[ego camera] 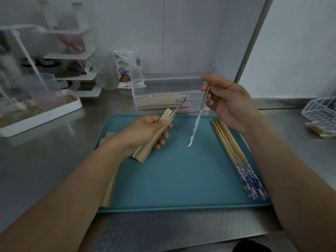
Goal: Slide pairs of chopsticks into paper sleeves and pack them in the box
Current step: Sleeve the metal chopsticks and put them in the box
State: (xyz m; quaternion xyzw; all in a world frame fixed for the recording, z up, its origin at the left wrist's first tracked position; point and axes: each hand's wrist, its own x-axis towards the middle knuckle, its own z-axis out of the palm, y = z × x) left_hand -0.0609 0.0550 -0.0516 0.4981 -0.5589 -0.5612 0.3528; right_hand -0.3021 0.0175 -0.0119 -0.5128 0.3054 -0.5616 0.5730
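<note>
The left hand [145, 131] grips a paper sleeve [154, 137] with one chopstick [180, 106] inside; the right hand [231, 104] pinches the second chopstick [200, 115]. Some filled sleeves lie in the box [167, 93]; several loose chopsticks [240, 159] wait on the tray [181, 179]

Steel counter [45, 160] w/ teal tray [181, 179], clear box [169, 93], white rack [45, 113], prob. wire basket [321, 111].

Head-worn, looking down, close

Left hand [145, 130] grips a paper sleeve [154, 137] with one chopstick [180, 105] protruding; right hand [231, 104] pinches a second chopstick [200, 113] above the teal tray [181, 179].
</note>
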